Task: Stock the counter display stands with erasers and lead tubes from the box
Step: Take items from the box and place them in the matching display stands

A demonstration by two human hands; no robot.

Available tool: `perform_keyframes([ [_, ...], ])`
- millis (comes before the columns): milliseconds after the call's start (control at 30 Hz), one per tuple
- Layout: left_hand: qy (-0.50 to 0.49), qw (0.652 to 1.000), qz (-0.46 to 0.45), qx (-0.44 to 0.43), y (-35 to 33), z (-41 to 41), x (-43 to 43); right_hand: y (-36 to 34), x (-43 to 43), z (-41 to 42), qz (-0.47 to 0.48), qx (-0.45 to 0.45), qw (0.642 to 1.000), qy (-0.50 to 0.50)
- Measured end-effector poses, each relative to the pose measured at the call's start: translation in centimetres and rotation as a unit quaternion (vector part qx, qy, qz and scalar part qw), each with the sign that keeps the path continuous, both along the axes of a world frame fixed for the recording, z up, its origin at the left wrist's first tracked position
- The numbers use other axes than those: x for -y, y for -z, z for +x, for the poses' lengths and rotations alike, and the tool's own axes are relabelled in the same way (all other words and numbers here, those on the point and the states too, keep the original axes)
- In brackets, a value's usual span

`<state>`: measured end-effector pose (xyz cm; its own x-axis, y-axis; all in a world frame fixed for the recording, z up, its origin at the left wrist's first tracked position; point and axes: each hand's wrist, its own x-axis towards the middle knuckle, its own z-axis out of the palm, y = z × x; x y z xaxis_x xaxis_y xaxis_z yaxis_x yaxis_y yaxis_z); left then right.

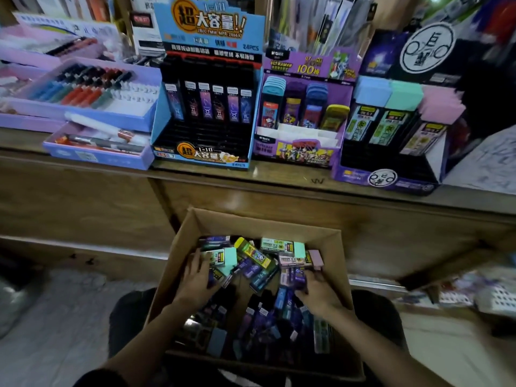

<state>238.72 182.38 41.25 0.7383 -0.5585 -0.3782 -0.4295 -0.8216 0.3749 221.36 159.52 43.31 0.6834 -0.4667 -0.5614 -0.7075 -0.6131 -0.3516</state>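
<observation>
An open cardboard box [259, 222] sits low in front of me, full of loose lead tubes and erasers [257, 255]. My left hand [198, 277] is inside at the left, fingers curled around a teal-capped eraser [223, 258]. My right hand [315, 291] is inside at the right, gripping a small purple lead tube [298, 276]. Three stands line the wooden counter [279, 174]: a blue stand [206, 113] with one row of dark tubes, a purple stand [301, 118] with coloured cases, and a dark purple stand [391, 127] with blue, teal and pink erasers.
Lilac trays of pens and refills [83, 93] fill the counter's left side. Hanging stationery packs [321, 20] stand behind the displays. A printed sheet [485, 160] lies at the right edge. My knees flank the box on a pale floor [55, 331].
</observation>
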Motion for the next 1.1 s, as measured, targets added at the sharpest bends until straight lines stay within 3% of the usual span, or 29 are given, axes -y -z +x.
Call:
perform_keyframes([
  [333,0.084,0.992,0.084,0.036,-0.3,-2.8,-0.7,2.8,-3.6,-0.7,-0.104,0.041,0.993,-0.038],
  [667,0.139,0.985,0.071,0.079,-1.7,-4.2,-1.3,3.3,-4.0,-3.9,-0.141,0.064,0.969,-0.191],
  [767,0.082,0.996,0.006,0.019,-2.0,-3.8,-1.1,2.4,-3.5,-4.0,-0.090,0.127,0.974,-0.167],
  [933,-0.191,0.977,-0.095,-0.019,-2.1,-3.0,-0.7,0.6,-2.0,-1.4,-0.120,0.191,0.974,-0.021],
  [1033,-0.241,0.968,-0.065,-0.028,-1.6,-2.8,-0.2,0.6,-0.9,0.3,-0.152,0.157,0.975,0.030],
  [1100,-0.233,0.971,-0.040,-0.020,-1.2,-3.0,0.1,1.2,-0.2,1.0,-0.135,0.118,0.984,0.005],
])
